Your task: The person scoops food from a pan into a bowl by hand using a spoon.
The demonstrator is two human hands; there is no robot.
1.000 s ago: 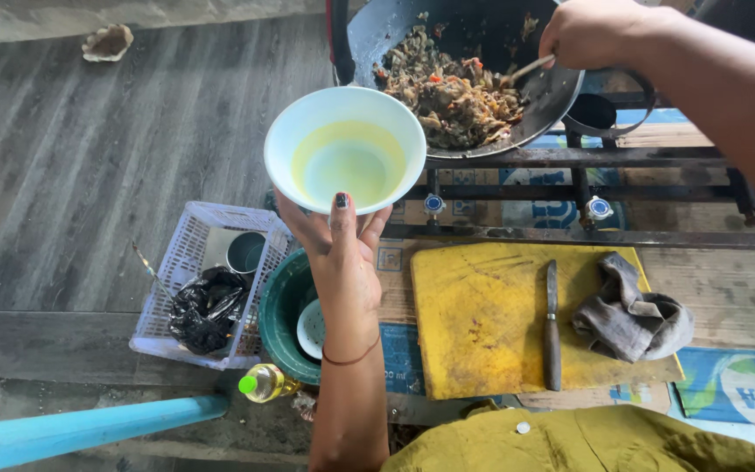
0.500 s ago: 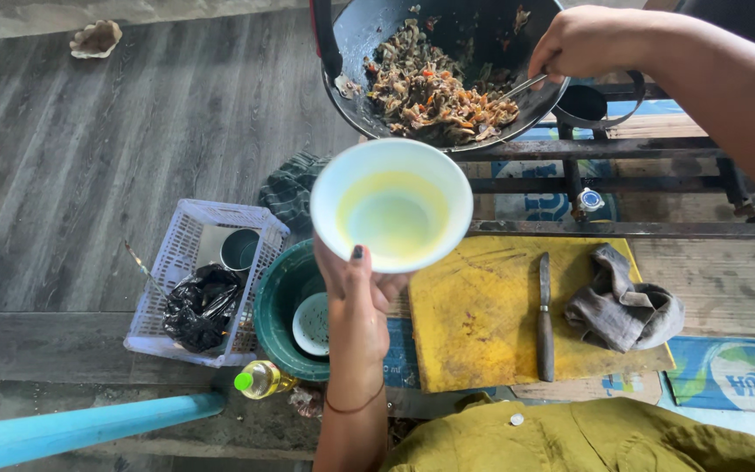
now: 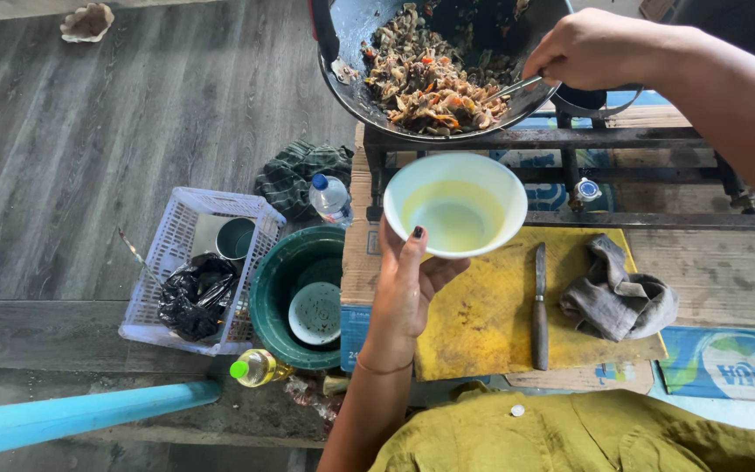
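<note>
My left hand (image 3: 405,293) holds a pale bowl (image 3: 454,205) from beneath, thumb on its near rim; the bowl is empty, with a yellowish inside. It hovers just below a dark wok (image 3: 434,70) full of chopped cooked food, which rests tilted on a black burner frame (image 3: 552,149). My right hand (image 3: 600,48) is above the wok's right side, gripping a metal utensil (image 3: 513,87) whose tip is in the food.
A yellow cutting board (image 3: 491,332) holds a knife (image 3: 540,306) and a grey rag (image 3: 618,297). To the left stand a green bucket (image 3: 277,288) with a lid inside, a white basket (image 3: 194,262) with a black bag, a water bottle (image 3: 331,199) and an oil bottle (image 3: 255,367).
My left hand has carried the bowl to the right and closer under the wok. The wok now tilts toward the bowl, and my right hand stays on the utensil.
</note>
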